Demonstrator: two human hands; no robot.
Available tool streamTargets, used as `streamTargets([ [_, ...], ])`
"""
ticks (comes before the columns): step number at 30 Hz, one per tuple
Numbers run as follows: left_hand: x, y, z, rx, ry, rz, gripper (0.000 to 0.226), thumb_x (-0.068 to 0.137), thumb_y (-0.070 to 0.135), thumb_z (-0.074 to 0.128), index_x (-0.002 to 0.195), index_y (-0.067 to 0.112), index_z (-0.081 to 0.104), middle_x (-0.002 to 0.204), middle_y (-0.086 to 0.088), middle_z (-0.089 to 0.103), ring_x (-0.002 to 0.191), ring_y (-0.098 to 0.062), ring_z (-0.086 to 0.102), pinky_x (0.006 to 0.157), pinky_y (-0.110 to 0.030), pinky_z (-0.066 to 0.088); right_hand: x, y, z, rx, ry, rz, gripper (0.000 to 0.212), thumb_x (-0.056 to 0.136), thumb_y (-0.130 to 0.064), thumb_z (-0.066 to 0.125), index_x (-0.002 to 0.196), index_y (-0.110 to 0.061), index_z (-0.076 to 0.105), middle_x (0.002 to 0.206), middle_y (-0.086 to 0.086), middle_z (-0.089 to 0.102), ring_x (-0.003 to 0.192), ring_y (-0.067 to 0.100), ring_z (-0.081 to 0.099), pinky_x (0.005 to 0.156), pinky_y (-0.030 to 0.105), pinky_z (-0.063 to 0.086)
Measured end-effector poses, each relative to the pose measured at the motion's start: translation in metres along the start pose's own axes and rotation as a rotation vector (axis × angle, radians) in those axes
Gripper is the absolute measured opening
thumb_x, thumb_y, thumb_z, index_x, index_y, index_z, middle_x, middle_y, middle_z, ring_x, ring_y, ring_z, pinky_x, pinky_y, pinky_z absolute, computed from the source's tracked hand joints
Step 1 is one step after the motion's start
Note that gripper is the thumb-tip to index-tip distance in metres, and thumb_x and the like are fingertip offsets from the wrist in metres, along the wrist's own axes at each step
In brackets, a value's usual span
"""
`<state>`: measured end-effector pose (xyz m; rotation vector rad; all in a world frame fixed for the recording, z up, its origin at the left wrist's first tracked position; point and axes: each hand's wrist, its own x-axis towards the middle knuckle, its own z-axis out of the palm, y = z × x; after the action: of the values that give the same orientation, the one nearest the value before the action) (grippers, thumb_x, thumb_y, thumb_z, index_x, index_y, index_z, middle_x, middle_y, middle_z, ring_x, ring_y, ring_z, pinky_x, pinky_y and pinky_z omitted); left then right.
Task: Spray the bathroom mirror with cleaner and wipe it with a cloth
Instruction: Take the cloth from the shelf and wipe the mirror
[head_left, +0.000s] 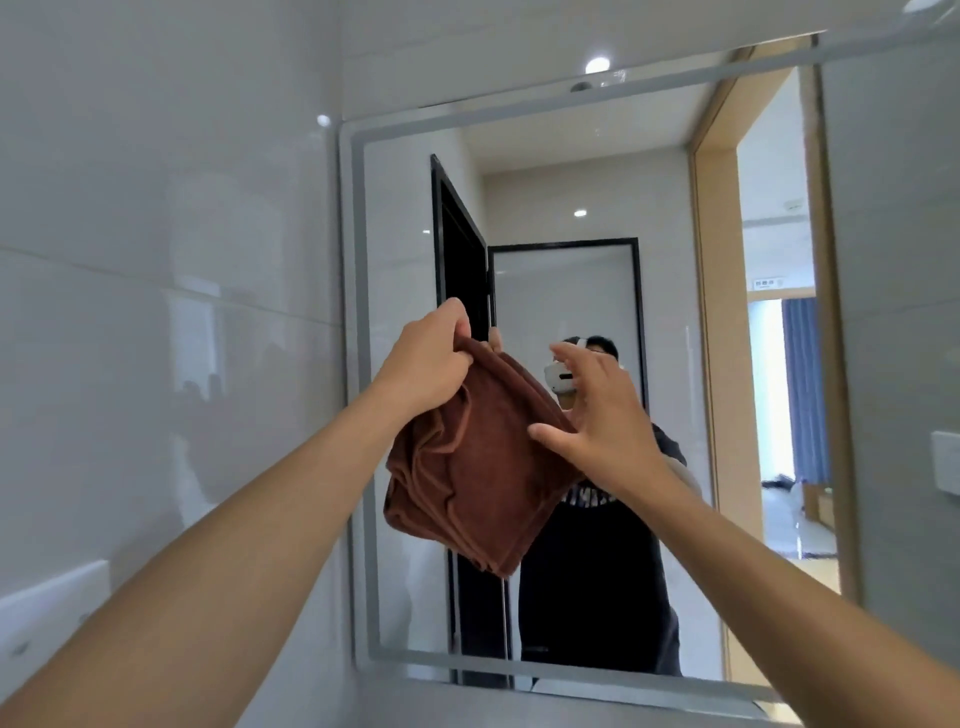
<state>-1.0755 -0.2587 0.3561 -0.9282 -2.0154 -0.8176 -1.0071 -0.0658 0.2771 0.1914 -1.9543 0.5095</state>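
Left hand (428, 358) pinches top corner of brown cloth (470, 467), hanging before mirror (571, 171). Right hand (597, 415) spread, thumb touching cloth edge. Cloth soft, light, floppy; bunch into pad, hold centre.

I cannot read any text: the white lettering on the dark shirt (589, 501) reflected in the mirror (571, 171) is mostly covered, and the small sign (764, 283) reflected beyond the doorway is too blurred.

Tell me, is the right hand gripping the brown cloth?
No, the left hand pinches the top of the brown cloth, while the right hand is spread open beside it.
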Motion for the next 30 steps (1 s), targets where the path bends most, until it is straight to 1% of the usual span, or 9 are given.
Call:
streamTargets([
  [2,-0.007,0.004,-0.005,-0.025,-0.028,-0.017,0.013,0.087,0.005,0.056,0.089,0.017,0.052,0.079,0.002,0.057,0.069,-0.012,0.051,0.055,-0.024,0.032,-0.005,0.008,-0.018,0.123,-0.195,0.173,0.072,0.069,-0.040,0.087,0.133,-0.035,0.054,0.119,-0.007,0.065,0.110,0.012,0.063,0.098,0.038,0.052],
  [4,-0.014,0.006,-0.008,-0.055,-0.041,-0.042,0.013,0.087,0.007,0.058,0.089,0.019,0.053,0.082,0.000,0.060,0.073,-0.015,0.054,0.057,-0.027,0.036,-0.012,0.016,-0.034,0.381,-0.439,0.298,0.050,0.072,-0.032,0.088,0.118,-0.029,0.067,0.103,-0.006,0.074,0.099,0.011,0.070,0.089,0.035,0.059],
  [7,-0.023,0.007,-0.012,-0.139,-0.035,-0.119,0.015,0.087,0.007,0.061,0.089,0.020,0.054,0.090,-0.005,0.064,0.083,-0.023,0.061,0.070,-0.037,0.048,-0.020,0.018,-0.045,0.652,-0.671,0.344,0.026,0.081,-0.015,0.082,0.106,-0.014,0.074,0.110,0.002,0.071,0.102,0.021,0.071,0.082,0.033,0.059],
  [12,-0.030,0.015,-0.019,-0.285,0.007,-0.268,0.014,0.088,0.005,0.059,0.093,0.019,0.055,0.098,-0.012,0.067,0.094,-0.031,0.065,0.083,-0.049,0.053,-0.016,0.003,-0.055,0.556,-0.796,0.270,0.044,0.076,-0.005,0.083,0.114,-0.015,0.065,0.120,0.006,0.067,0.109,0.026,0.069,0.094,0.041,0.058],
  [15,-0.034,0.020,-0.023,-0.382,0.038,-0.328,0.017,0.089,0.001,0.057,0.091,0.017,0.053,0.106,-0.021,0.066,0.089,-0.032,0.063,0.081,-0.050,0.053,-0.017,-0.007,-0.054,0.375,-0.778,0.180,0.053,0.071,-0.001,0.083,0.115,-0.022,0.063,0.117,0.004,0.065,0.105,0.023,0.070,0.091,0.035,0.059],
  [18,-0.040,0.022,-0.026,-0.413,0.056,-0.367,0.016,0.089,0.000,0.058,0.093,0.015,0.054,0.106,-0.020,0.066,0.089,-0.030,0.063,0.082,-0.047,0.054,-0.018,-0.010,-0.052,0.461,-0.696,0.244,0.030,0.081,0.007,0.073,0.105,-0.010,0.067,0.105,0.010,0.072,0.098,0.029,0.073,0.086,0.038,0.061],
  [21,-0.046,0.020,-0.027,-0.438,0.089,-0.424,0.012,0.090,0.002,0.058,0.098,0.012,0.056,0.105,-0.019,0.067,0.096,-0.034,0.066,0.086,-0.049,0.054,-0.021,-0.011,-0.056,0.586,-0.605,0.308,0.007,0.092,-0.004,0.068,0.095,-0.009,0.072,0.094,0.008,0.074,0.090,0.025,0.073,0.083,0.037,0.062],
  [25,-0.058,0.016,-0.026,-0.526,0.100,-0.470,0.011,0.090,0.003,0.058,0.094,0.013,0.056,0.103,-0.018,0.067,0.089,-0.028,0.065,0.082,-0.044,0.055,-0.031,-0.017,-0.061,0.694,-0.487,0.375,0.015,0.098,-0.014,0.060,0.097,-0.005,0.072,0.088,0.013,0.065,0.081,0.026,0.061,0.077,0.040,0.054],
  [30,-0.085,0.020,-0.004,-0.455,0.127,-0.445,0.010,0.088,0.013,0.061,0.090,0.020,0.054,0.088,-0.001,0.062,0.080,-0.016,0.061,0.066,-0.030,0.048,-0.050,-0.028,-0.066,0.735,-0.386,0.477,0.021,0.101,-0.024,0.056,0.109,-0.018,0.075,0.075,-0.004,0.072,0.062,0.006,0.066,0.050,0.021,0.051],
])
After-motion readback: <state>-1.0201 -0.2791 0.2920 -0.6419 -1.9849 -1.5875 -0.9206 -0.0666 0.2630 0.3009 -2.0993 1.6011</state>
